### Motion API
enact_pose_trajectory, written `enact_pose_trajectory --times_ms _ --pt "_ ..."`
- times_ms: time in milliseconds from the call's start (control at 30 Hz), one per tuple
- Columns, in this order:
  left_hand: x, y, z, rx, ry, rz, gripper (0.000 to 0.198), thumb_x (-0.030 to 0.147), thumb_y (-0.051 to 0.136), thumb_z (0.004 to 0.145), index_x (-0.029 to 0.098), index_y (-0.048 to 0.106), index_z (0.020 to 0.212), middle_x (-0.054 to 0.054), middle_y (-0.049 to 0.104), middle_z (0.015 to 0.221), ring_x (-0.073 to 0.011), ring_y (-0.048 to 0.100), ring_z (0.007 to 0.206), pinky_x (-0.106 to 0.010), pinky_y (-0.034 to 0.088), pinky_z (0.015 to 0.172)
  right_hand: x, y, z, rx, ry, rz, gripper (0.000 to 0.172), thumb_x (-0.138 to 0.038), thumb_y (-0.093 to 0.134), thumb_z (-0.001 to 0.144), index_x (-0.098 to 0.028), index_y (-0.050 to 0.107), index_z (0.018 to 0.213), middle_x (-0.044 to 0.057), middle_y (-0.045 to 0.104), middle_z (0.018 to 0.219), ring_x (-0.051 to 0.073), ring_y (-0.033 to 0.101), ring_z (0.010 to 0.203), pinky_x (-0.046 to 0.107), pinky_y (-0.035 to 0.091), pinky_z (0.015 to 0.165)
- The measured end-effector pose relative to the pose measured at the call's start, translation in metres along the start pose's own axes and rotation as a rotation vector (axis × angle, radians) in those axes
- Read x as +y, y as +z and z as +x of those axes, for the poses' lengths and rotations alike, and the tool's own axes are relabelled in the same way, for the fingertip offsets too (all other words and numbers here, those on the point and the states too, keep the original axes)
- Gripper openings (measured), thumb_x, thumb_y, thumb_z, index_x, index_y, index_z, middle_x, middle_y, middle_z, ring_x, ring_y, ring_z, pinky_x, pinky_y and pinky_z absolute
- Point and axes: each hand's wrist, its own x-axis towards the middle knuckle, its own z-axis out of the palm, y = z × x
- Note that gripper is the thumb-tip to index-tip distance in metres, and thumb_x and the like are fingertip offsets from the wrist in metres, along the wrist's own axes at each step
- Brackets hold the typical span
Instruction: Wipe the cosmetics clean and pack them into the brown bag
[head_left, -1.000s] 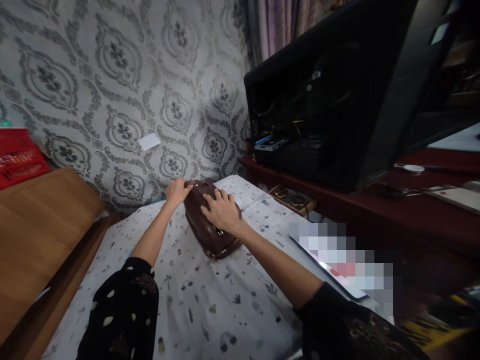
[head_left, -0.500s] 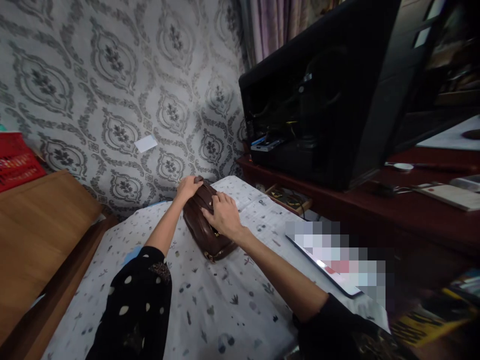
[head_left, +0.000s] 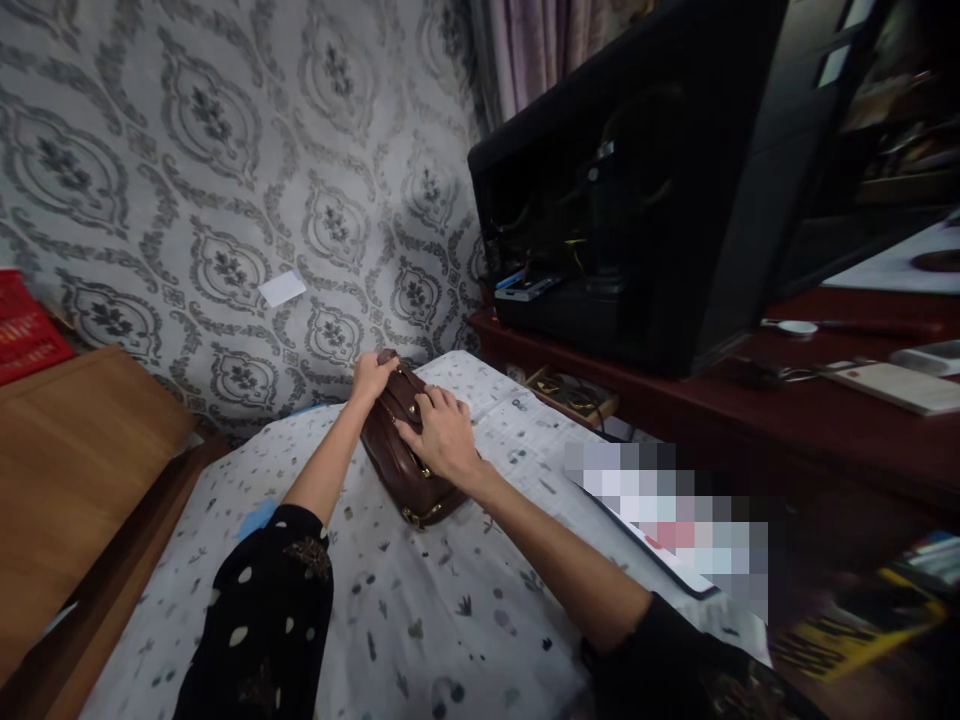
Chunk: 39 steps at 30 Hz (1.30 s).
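A dark brown leather bag (head_left: 405, 470) with gold-coloured zips lies on a white patterned sheet (head_left: 420, 620). At the bag's far end, my left hand (head_left: 373, 378) is closed round its top edge or handle. My right hand (head_left: 444, 432) rests on the bag's upper side with fingers spread, its thumb near a zip. The underside of the bag is hidden.
Behind the bag rises a patterned wall (head_left: 330, 220). A wooden board (head_left: 82, 450) stands at the left, with a red item (head_left: 30, 325) above it. To the right are a tablet-like device (head_left: 675, 560), a black cabinet (head_left: 600, 230) and a dark red desk (head_left: 862, 420).
The view has shifted slightly, so most things sit a little further left. Both hands remain on the bag, in nearly the same places.
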Motion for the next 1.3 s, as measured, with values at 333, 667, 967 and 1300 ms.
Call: enact_pose_trajectory --times_ms 333,667,967,1300 --pt "-0.006 -0.035 -0.012 -0.101 0.084 -0.006 0.033 0.046 0.067 0.070 0.017 0.067 0.086 0.001 0.065 0.075 -0.0166 0.058 0.073 -0.026 0.045 0.070 0.004 0.006 -0.006 0.038 -0.009 0.055 0.058 -0.049 0.052 0.094 -0.014 0.054 0.140 0.018 0.048 0.150 0.035 0.038 0.140 0.051 0.032 0.110" --pt "-0.028 -0.056 -0.035 0.012 -0.029 0.277 0.026 0.044 0.065 0.075 0.020 0.064 0.067 0.000 0.057 0.060 -0.0184 0.056 0.068 -0.027 0.039 0.063 0.017 0.028 -0.024 0.237 -0.076 0.195 0.046 -0.041 0.053 0.094 -0.023 0.060 0.136 0.015 0.049 0.150 0.031 0.036 0.143 0.050 0.031 0.112" --pt "-0.012 -0.051 -0.043 0.082 -0.068 0.490 0.028 0.039 0.055 0.087 0.018 0.069 0.077 -0.008 0.069 0.076 -0.0246 0.063 0.079 -0.030 0.040 0.068 0.013 0.027 -0.022 0.204 -0.043 0.221 0.045 -0.036 0.053 0.092 -0.022 0.061 0.134 0.015 0.047 0.149 0.031 0.035 0.143 0.050 0.031 0.111" --pt "0.006 -0.053 -0.060 0.061 -0.004 0.539 0.025 0.039 0.057 0.088 0.020 0.066 0.076 -0.008 0.069 0.082 -0.0258 0.063 0.086 -0.031 0.040 0.073 0.013 0.027 -0.023 0.219 -0.046 0.223 0.045 -0.038 0.052 0.092 -0.024 0.060 0.134 0.013 0.049 0.148 0.030 0.037 0.141 0.049 0.031 0.111"
